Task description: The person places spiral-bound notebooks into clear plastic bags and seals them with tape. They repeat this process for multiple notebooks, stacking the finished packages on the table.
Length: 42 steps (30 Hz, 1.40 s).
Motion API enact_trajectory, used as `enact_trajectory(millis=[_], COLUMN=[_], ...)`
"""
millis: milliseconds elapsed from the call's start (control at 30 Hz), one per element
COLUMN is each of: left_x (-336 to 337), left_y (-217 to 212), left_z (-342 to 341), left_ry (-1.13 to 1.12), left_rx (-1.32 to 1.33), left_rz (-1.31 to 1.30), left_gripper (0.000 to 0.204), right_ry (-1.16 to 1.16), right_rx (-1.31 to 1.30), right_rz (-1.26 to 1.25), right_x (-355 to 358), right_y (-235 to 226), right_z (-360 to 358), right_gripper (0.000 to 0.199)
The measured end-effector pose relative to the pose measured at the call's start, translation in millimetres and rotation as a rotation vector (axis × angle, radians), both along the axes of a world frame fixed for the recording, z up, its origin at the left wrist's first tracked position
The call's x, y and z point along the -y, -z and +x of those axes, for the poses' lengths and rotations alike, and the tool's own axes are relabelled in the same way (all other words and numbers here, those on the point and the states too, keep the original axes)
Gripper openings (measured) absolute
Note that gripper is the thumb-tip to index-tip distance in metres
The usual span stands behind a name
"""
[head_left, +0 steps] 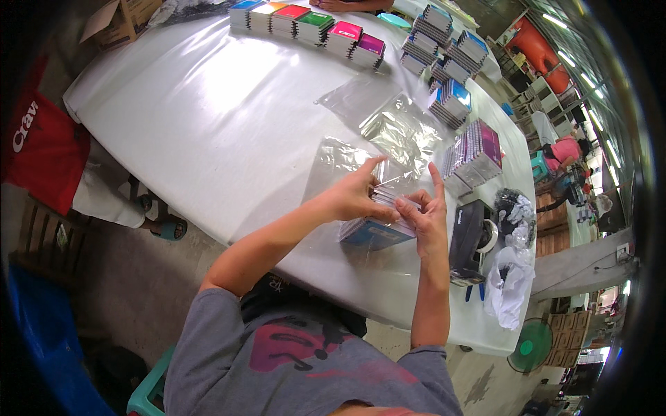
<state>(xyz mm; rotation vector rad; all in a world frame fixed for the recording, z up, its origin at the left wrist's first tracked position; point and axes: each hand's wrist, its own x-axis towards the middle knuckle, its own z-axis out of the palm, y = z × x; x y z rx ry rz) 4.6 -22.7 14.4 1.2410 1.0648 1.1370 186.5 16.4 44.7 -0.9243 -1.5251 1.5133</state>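
- We find the stack of spiral notebooks (376, 234), a blue cover facing the wearer, near the edge of the bench (194, 149), between the two hands
- Around this stack we see clear plastic film, which catches the light on its near side and at its top
- We see the left hand (359, 196) on the top of the stack, its index finger stretched out away from its thumb; we cannot tell whether its other fingers hold the film
- The right hand (424, 216) is at the stack's right-hand end, its thumb close to the left thumb and its index finger raised; we cannot tell whether it grips the film either
- Just beyond the hands we see clear plastic bags (404, 132) lying flat and shiny
- To the right we have an upright group of purple-covered notebooks (475, 156), and nearer the wearer a black tape dispenser (466, 239) with crumpled white plastic (510, 284) beside it
- Toward the far right side we see more blue-covered notebooks (451, 102) in piles
- Along the far edge we see a row of notebook piles (313, 25) in several colours, with part of another person's arms (350, 5) behind it
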Motion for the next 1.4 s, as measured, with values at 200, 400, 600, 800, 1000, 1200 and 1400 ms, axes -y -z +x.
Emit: enact_trajectory(millis=[200, 400, 600, 800, 1000, 1200, 1400], left_x=[-7.9, -8.6, -11.7, -10.5, -12.1, -22.7, -33.3], left_y=[9.4, 6.5, 10.6, -0.2, 1.2, -12.7, -30.8], left_z=[0.7, 0.0, -3.8, -5.6, -7.0, 1.1, 10.8], left_ry=[-0.041, -0.035, -0.011, 0.043, 0.09, -0.151, -0.372], left_rx=[-0.059, -0.11, -0.069, -0.124, -0.066, -0.433, -0.464], left_rz=[-0.015, -0.005, 0.032, -0.006, -0.03, 0.191, 0.357], left_gripper=[0.085, 0.083, 0.082, 0.071, 0.038, 0.023, 0.028], right_ry=[-0.087, -0.283, -0.276, -0.12, -0.168, -0.206, -0.183], right_rx=[-0.002, 0.039, -0.043, -0.142, 0.195, 0.37, 0.239], right_rz=[-0.104, -0.288, -0.154, 0.095, 0.053, -0.09, -0.154], right_x=[-7.2, -41.0, -59.0, -48.7, -9.3, -23.2, -26.2], right_y=[-7.5, 3.9, -12.5, -30.1, -26.0, -10.0, -8.2], right_z=[9.6, 39.9, 4.5, 6.8, 10.6, 14.2, 8.3], right_gripper=[0.075, 0.039, 0.017, 0.034, 0.069, 0.03, 0.027])
